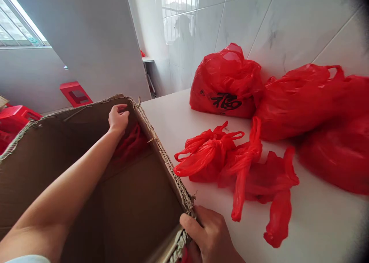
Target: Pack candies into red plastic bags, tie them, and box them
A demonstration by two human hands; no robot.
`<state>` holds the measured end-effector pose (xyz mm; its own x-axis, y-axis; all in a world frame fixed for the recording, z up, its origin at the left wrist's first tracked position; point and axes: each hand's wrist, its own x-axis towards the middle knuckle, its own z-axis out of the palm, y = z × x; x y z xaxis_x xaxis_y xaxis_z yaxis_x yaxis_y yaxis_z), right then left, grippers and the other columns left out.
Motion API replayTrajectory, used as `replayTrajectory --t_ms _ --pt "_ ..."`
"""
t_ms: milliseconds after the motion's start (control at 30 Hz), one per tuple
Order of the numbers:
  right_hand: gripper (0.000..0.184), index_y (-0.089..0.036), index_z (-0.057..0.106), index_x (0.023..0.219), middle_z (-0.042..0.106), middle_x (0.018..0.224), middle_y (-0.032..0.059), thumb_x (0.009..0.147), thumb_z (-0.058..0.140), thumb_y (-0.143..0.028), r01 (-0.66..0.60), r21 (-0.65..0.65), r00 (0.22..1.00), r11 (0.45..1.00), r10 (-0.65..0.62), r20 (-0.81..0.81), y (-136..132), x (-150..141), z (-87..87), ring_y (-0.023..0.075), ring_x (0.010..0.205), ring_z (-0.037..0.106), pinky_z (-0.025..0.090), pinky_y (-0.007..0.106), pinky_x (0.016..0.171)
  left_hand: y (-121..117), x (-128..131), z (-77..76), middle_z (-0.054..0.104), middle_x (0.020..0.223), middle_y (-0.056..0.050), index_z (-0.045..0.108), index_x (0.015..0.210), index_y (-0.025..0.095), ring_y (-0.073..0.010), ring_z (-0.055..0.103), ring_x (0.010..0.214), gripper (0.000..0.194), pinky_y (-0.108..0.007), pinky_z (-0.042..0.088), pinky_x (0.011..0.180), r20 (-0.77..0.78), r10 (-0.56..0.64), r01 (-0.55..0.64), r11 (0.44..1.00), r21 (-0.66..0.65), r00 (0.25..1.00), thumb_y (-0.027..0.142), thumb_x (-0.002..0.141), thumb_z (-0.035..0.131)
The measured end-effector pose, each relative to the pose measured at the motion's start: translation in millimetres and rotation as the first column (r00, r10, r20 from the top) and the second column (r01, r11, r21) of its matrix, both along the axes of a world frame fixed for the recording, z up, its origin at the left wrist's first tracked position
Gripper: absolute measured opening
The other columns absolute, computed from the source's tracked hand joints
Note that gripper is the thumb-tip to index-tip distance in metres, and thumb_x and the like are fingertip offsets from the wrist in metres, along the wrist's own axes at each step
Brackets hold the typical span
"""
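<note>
A large cardboard box with rough, torn rims fills the lower left. My left hand reaches inside near its far corner, fingers loosely bent and apart, with nothing visible in them. Just below that hand, a red plastic bag lies in the shaded corner of the box. My right hand is closed around the box's near right rim, thumb on the inner side. Beside the box, knotted red plastic bags rest on the white table.
Bulging red bags stand against the tiled wall, one with a black printed character. More full red bags crowd the right side. Past the box at left are red boxes and a barred window.
</note>
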<state>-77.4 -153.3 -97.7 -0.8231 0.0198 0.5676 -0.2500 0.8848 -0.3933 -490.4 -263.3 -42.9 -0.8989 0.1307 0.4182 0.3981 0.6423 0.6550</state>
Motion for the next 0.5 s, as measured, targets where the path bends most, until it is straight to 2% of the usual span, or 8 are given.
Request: replayTrajectory --t_ms 100,167,200,267,333,433,500 --pt "0.034 -0.023 0.057 0.085 0.046 0.067 0.0005 0.057 0.042 -0.011 0.026 -0.016 0.999 1.000 -0.026 0.034 -1.3 2.1 5.7 0.0153 0.055 0.040 0.023 0.028 0.051 49.3 49.2 43.6 0.059 0.124 -0.009 0.053 0.124 0.016 -0.0188 0.059 0.108 0.033 -0.035 0.048 0.090 -0.064 -0.229 0.228 0.973 -0.031 0.971 0.025 0.093 0.045" --pt "0.032 -0.023 0.058 0.085 0.048 0.067 0.0010 0.059 0.043 -0.013 0.065 -0.008 0.998 0.998 -0.065 0.022 -3.3 3.0 6.1 0.0158 0.055 0.041 0.024 0.028 0.051 82.4 90.9 59.6 0.065 0.117 -0.005 0.063 0.112 0.020 -0.0189 0.061 0.102 0.030 -0.032 0.048 0.088 -0.032 -0.422 0.415 0.902 -0.120 0.906 0.034 0.088 0.051" --pt "0.033 -0.023 0.059 0.087 0.050 0.067 0.0011 0.060 0.043 -0.013 0.077 0.007 0.997 0.997 -0.077 0.020 -4.3 3.2 5.3 0.0159 0.055 0.042 0.024 0.028 0.051 97.5 111.4 62.4 0.069 0.111 -0.004 0.067 0.104 0.022 -0.0198 0.063 0.098 0.028 -0.032 0.048 0.087 0.013 -0.506 0.501 0.848 -0.174 0.862 0.039 0.084 0.057" --pt "0.033 -0.024 0.060 0.091 0.053 0.069 0.0013 0.063 0.044 -0.014 0.094 0.044 0.994 0.995 -0.096 0.045 -5.8 3.4 2.5 0.0160 0.056 0.045 0.025 0.028 0.051 123.9 146.8 58.8 0.074 0.093 -0.004 0.073 0.089 0.022 -0.0229 0.066 0.088 0.028 -0.034 0.049 0.082 0.136 -0.604 0.616 0.742 -0.264 0.785 0.045 0.073 0.068" --pt "0.031 -0.024 0.060 0.091 0.055 0.069 0.0012 0.065 0.046 -0.014 0.103 0.080 0.990 0.991 -0.110 0.091 -6.3 3.2 -0.1 0.0161 0.056 0.046 0.024 0.028 0.051 144.2 170.5 48.1 0.073 0.077 -0.005 0.073 0.078 0.020 -0.0246 0.067 0.079 0.028 -0.037 0.050 0.078 0.253 -0.632 0.681 0.663 -0.312 0.732 0.045 0.066 0.075" --pt "0.029 -0.024 0.059 0.090 0.057 0.070 0.0013 0.065 0.048 -0.015 0.114 0.117 0.981 0.987 -0.131 0.144 -5.7 2.5 -1.3 0.0162 0.057 0.047 0.023 0.028 0.050 161.7 182.7 36.5 0.071 0.074 -0.004 0.070 0.079 0.016 -0.0203 0.067 0.075 0.026 -0.039 0.052 0.077 0.343 -0.657 0.740 0.606 -0.291 0.672 0.041 0.075 0.072" --pt "0.029 -0.025 0.059 0.091 0.058 0.071 0.0015 0.066 0.048 -0.016 0.116 0.130 0.977 0.985 -0.137 0.161 -5.1 2.0 -0.8 0.0163 0.057 0.048 0.022 0.028 0.050 163.3 178.6 40.1 0.072 0.079 -0.003 0.070 0.087 0.014 -0.0178 0.067 0.075 0.026 -0.039 0.054 0.078 0.349 -0.686 0.767 0.606 -0.212 0.639 0.039 0.082 0.067"
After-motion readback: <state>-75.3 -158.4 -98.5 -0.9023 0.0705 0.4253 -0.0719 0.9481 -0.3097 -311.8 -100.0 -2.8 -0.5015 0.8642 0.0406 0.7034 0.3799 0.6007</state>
